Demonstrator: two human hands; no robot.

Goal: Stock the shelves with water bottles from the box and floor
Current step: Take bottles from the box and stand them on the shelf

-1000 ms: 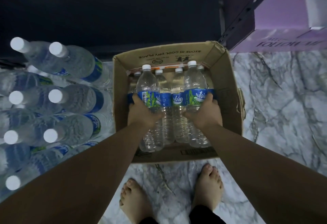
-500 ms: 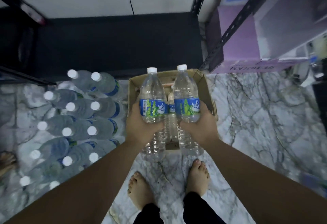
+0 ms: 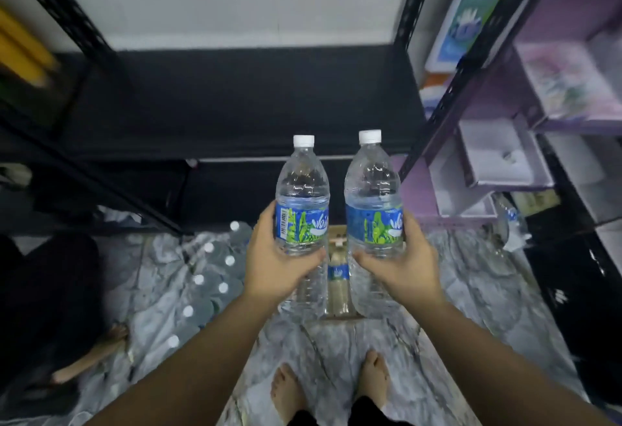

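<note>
The person holds one water bottle in each hand; the left hand [image 3: 274, 265] is wrapped around the lower body of the left bottle [image 3: 302, 210], and the right hand [image 3: 402, 265] is wrapped likewise around the right bottle [image 3: 373, 203]; both bottles stand upright, white caps up, side by side with a gap between them. The dark shelf [image 3: 235, 102] lies straight ahead of and beyond the bottles, its top bare where it shows; each bottle's long axis is vertical, so they look ready to go forward and be set down on their bases; neither hand looks clearly nearer the shelf. Below, between the two bottles, the box [image 3: 336, 235] is mostly hidden, with one bottle inside showing; the floor bottles [image 3: 215, 274] to the left are blurred; the right-hand shelving [image 3: 505, 88] and its contents are soft and hard to read.
</note>
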